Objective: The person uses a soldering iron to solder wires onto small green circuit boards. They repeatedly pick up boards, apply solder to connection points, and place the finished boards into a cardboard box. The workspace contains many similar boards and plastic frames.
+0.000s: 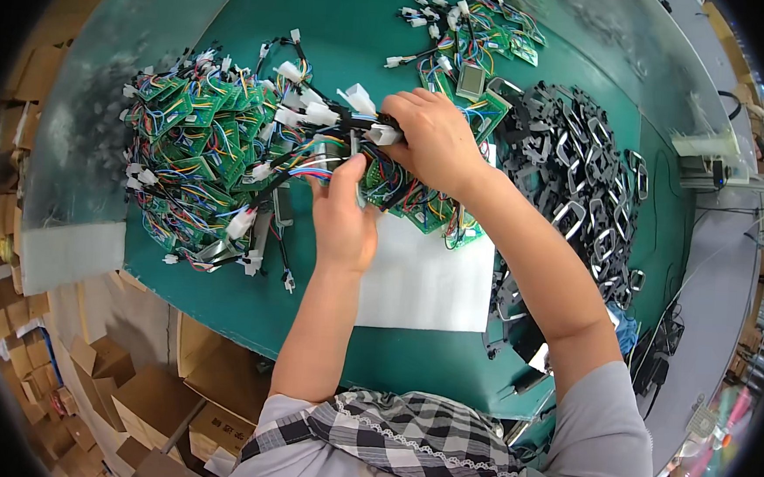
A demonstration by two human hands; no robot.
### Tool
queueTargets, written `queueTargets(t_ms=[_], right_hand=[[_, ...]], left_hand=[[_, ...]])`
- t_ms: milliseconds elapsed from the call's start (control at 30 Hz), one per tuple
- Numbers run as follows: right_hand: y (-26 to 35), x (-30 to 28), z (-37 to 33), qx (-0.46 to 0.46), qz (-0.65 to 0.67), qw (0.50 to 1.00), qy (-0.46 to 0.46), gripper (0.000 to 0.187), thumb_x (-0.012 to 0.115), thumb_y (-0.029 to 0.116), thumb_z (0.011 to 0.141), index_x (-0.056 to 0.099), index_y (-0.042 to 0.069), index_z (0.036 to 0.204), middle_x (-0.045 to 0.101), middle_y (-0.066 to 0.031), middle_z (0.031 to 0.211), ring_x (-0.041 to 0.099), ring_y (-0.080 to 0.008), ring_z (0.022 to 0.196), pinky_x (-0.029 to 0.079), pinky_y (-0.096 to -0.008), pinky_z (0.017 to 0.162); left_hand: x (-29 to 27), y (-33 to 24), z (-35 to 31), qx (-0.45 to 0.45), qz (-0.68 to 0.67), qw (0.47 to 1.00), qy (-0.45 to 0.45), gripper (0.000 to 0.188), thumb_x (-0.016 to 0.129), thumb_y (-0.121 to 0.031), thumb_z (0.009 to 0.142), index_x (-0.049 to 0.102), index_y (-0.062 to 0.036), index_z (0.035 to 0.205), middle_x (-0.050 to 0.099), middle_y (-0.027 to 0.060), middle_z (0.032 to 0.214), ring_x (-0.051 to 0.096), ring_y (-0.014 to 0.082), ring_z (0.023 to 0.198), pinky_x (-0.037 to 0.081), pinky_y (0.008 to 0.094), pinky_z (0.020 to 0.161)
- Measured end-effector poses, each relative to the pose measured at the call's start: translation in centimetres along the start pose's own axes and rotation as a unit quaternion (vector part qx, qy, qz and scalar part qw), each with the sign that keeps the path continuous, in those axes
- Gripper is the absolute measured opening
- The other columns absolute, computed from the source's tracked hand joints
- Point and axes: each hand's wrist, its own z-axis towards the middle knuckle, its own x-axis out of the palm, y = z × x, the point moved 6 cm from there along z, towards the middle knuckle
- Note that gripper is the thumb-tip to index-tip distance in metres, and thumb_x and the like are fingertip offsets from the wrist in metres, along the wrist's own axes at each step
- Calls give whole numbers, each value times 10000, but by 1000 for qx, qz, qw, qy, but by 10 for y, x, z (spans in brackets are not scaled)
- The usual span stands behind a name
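Over the middle of the bench, both hands are closed on a bunch of wired circuit boards. My left hand (344,223) grips the bunch from below, thumb up beside the coloured wires (315,166); the edge of a board seems to be between its fingers. Farther back and to the right, my right hand (436,141) is wrapped around the black cable ends with white plug connectors (320,114), which stick out to the left. Its fingertips are partly hidden. Below and behind the right hand lie more green circuit boards (427,217), partly on a white sheet (427,285).
A large heap of wired green circuit boards (199,149) covers the bench's left side. More boards (499,36) lie at the back. On the right is a pile of black plastic parts with metal frames (578,180). Cardboard boxes (158,400) stand below the front left edge.
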Motion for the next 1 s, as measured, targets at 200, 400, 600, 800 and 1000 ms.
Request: queueTargets(t_ms=[200, 400, 600, 800, 1000], right_hand=[[57, -35, -5, -36, -6, 999, 13, 214, 683, 91, 649, 543, 45, 805, 607, -99, 782, 584, -297, 788, 455, -391, 704], [107, -45, -52, -40, -57, 990, 122, 89, 597, 99, 702, 560, 64, 775, 588, -63, 722, 588, -227, 740, 455, -343, 657], [99, 25, -107, -36, -54, 975, 212, 134, 606, 81, 690, 559, 51, 812, 584, -62, 762, 578, -230, 787, 450, -329, 701], [97, 121, -136, -82, -115, 940, 311, 118, 606, 121, 736, 609, 97, 851, 619, -45, 817, 593, -220, 851, 451, -330, 751], [70, 144, -128, 32, -114, 950, 288, 186, 618, 100, 730, 602, 86, 915, 655, -63, 832, 623, -243, 856, 472, -401, 768]], left_hand=[[-16, -12, -56, -27, -139, 990, -4, 292, 641, -130, 851, 542, -83, 1121, 606, 60, 1064, 587, 201, 983, 474, 401, 847], [-63, 32, -141, -54, -58, 994, -82, 362, 571, -236, 846, 544, -65, 1164, 612, 77, 1105, 579, 234, 1032, 430, 426, 919], [-106, 106, -157, -190, 3, 980, -57, 328, 457, -265, 954, 534, -75, 1211, 526, 26, 1225, 451, 168, 1170, 308, 405, 1034], [-171, 160, -152, -240, 275, 931, 17, 414, 490, -221, 983, 369, -64, 1347, 493, 47, 1247, 443, 139, 1139, 336, 299, 985], [-158, 140, -132, -253, 135, 958, -7, 360, 490, -282, 988, 439, -73, 1277, 544, 28, 1135, 497, 141, 990, 394, 300, 893]])
